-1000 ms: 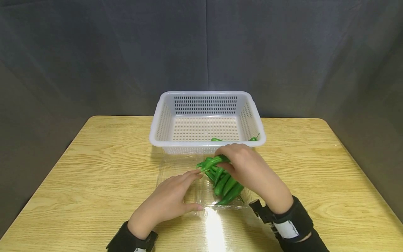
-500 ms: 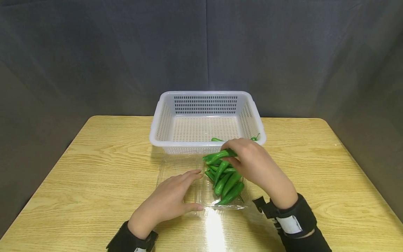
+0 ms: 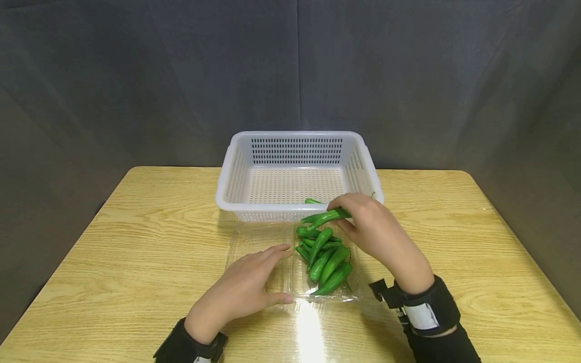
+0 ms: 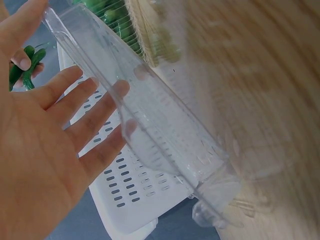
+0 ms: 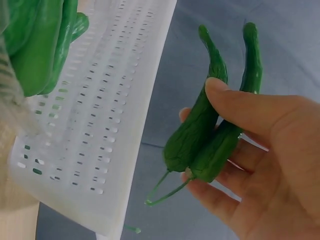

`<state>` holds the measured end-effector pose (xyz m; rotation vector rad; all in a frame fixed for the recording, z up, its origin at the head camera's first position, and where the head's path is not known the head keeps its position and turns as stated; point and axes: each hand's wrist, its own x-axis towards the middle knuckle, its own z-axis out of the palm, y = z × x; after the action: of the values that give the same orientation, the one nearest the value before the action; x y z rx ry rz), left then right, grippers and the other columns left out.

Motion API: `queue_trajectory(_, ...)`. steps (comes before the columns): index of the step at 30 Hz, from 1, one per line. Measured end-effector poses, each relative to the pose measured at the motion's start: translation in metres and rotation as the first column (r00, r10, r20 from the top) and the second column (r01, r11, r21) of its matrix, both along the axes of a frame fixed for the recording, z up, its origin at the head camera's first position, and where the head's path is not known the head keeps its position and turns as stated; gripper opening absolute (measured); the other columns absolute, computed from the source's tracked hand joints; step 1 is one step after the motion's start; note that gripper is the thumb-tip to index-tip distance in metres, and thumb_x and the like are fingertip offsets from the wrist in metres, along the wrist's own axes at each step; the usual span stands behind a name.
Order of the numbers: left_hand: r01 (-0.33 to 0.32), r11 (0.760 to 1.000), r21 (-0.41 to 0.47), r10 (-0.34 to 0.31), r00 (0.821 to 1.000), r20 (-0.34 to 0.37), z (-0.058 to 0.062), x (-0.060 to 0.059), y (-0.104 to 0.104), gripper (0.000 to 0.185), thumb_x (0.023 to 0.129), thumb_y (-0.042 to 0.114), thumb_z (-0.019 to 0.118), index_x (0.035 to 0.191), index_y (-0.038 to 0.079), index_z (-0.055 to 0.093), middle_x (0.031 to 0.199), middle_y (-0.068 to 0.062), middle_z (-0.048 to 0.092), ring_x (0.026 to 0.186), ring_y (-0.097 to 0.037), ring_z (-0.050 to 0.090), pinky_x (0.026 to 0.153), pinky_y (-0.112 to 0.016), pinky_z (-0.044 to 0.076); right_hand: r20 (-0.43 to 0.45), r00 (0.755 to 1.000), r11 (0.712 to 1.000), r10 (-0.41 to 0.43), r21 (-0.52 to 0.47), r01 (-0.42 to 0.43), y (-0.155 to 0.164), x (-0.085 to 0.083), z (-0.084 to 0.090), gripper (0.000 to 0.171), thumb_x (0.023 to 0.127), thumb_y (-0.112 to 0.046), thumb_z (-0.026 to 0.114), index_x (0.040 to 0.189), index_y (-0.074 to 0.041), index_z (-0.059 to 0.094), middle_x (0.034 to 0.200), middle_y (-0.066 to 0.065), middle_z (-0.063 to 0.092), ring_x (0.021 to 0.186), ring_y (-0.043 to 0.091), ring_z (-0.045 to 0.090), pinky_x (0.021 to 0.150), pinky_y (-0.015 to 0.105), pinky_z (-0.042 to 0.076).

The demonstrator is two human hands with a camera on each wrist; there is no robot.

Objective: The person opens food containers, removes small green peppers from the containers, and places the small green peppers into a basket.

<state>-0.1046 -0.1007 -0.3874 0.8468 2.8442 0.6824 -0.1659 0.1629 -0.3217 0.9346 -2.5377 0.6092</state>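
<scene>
Two green chili peppers (image 5: 195, 125) are pinched between the thumb and fingers of my right hand (image 3: 379, 232), their thin stems dangling in the right wrist view. The hand is raised over the near right rim of the white basket (image 3: 272, 207). Below it, several more green peppers (image 3: 333, 264) lie in the right half of a clear plastic clamshell box (image 3: 297, 290). My left hand (image 3: 242, 287) lies at the middle of this box with fingers spread. In the left wrist view its fingertips meet the clear plastic wall (image 4: 165, 135).
The slotted basket stands at the back of the wooden table (image 3: 136, 242), just beyond the clamshell. Inside, near its front wall, part of a green pepper (image 3: 313, 201) shows. A dark grey curtain (image 3: 181, 75) hangs behind the table.
My right hand has lifted the two peppers away from the pile, moving up and right toward the basket. My left hand has stayed in place.
</scene>
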Motion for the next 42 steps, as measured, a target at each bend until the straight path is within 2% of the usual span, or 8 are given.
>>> queue_trajectory(9,-0.001,1.000,-0.003,0.001,1.000,0.002,0.000,0.000,0.000,0.086,0.081,0.057,0.073,0.150,0.015,0.042,0.156,-0.005,0.038,0.138,-0.026,0.041,0.110,-0.054,0.035,-0.007,0.998,0.998,-0.066,-0.010,0.066,0.006,-0.007,-0.003,0.021,0.081,0.002,0.079,0.098,-0.004,0.069,0.098,0.009,0.072,0.094,0.027,0.066,0.083,0.043,0.056)
queue_trajectory(18,-0.002,1.000,-0.003,0.002,1.000,0.000,-0.001,0.000,0.000,0.087,0.081,0.056,0.074,0.150,0.014,0.042,0.156,-0.005,0.038,0.138,-0.026,0.042,0.110,-0.053,0.036,0.038,0.987,0.988,-0.154,-0.017,0.155,0.013,-0.013,-0.006,0.021,0.083,-0.001,0.077,0.102,-0.004,0.070,0.103,0.012,0.070,0.099,0.030,0.065,0.085,0.047,0.054)
queue_trajectory(25,-0.002,1.000,0.000,0.002,1.000,-0.001,0.000,0.000,0.000,0.087,0.081,0.055,0.075,0.150,0.014,0.043,0.156,-0.005,0.039,0.137,-0.026,0.042,0.109,-0.053,0.036,0.057,0.973,0.973,-0.223,-0.045,0.226,0.015,-0.017,-0.009,0.018,0.085,-0.002,0.076,0.102,-0.004,0.070,0.101,0.014,0.069,0.092,0.030,0.064,0.076,0.048,0.054)
queue_trajectory(33,-0.007,1.000,-0.003,0.007,1.000,0.004,0.000,0.000,0.001,0.087,0.081,0.056,0.074,0.150,0.014,0.042,0.156,-0.004,0.038,0.137,-0.026,0.042,0.109,-0.053,0.036,0.029,0.971,0.967,-0.237,-0.087,0.239,0.018,-0.022,-0.015,0.019,0.083,0.001,0.077,0.099,-0.003,0.070,0.098,0.015,0.070,0.092,0.032,0.064,0.076,0.049,0.053)
queue_trajectory(42,-0.006,1.000,0.004,0.005,1.000,0.008,0.000,0.000,0.000,0.087,0.081,0.055,0.074,0.151,0.015,0.041,0.157,-0.004,0.037,0.138,-0.026,0.041,0.110,-0.053,0.035,0.034,0.961,0.957,-0.274,-0.089,0.276,0.019,-0.025,-0.018,0.020,0.082,0.002,0.077,0.100,-0.004,0.071,0.100,0.015,0.070,0.095,0.033,0.064,0.079,0.050,0.052)
